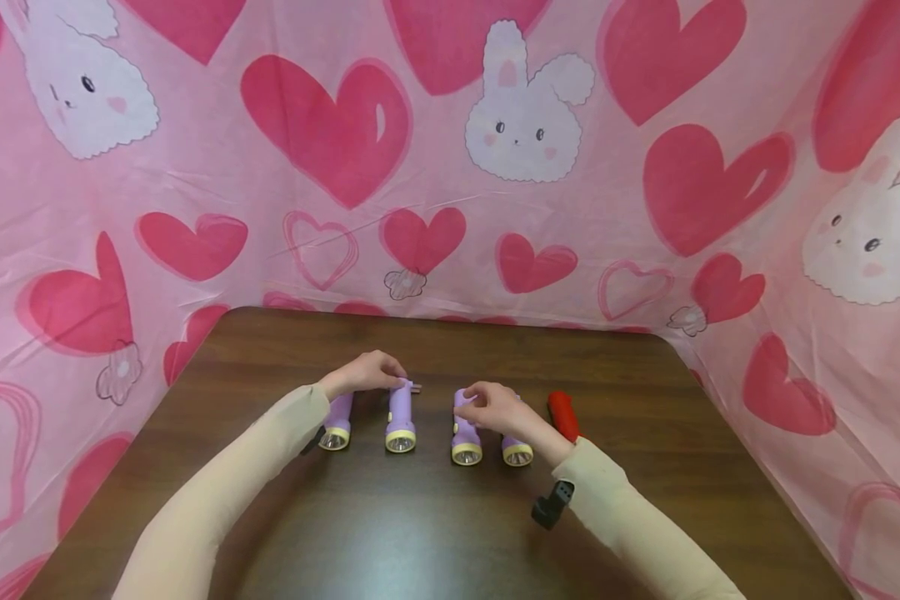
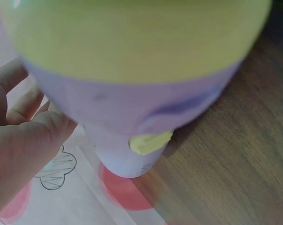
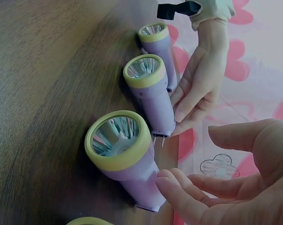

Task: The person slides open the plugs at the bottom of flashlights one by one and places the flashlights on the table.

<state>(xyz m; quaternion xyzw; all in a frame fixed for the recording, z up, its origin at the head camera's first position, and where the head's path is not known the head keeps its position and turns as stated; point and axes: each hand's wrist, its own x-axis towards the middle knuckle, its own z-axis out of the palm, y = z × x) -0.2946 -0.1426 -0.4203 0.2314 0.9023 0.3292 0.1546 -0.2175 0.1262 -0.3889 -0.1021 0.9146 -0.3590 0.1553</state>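
Observation:
Four purple flashlights with yellow rims lie side by side on the brown table (image 1: 420,533), lenses toward me. My left hand (image 1: 363,372) has its fingers straight at the rear end of the second flashlight (image 1: 401,421), beside the first flashlight (image 1: 336,425). In the right wrist view the left hand (image 3: 200,79) touches that flashlight (image 3: 148,84) near its plug prongs. My right hand (image 1: 498,408) hovers over the third flashlight (image 1: 465,437) and fourth flashlight (image 1: 517,452). Its fingertips (image 3: 174,185) touch the third flashlight (image 3: 122,150), thumb held apart. One flashlight (image 2: 132,93) fills the left wrist view, with the left hand (image 2: 19,140) beside it.
A red object (image 1: 564,415) lies just right of the fourth flashlight, partly behind my right wrist. A black wrist camera mount (image 1: 553,504) sits on the right sleeve. Pink heart-and-bunny cloth (image 1: 450,167) walls in the table's back and sides.

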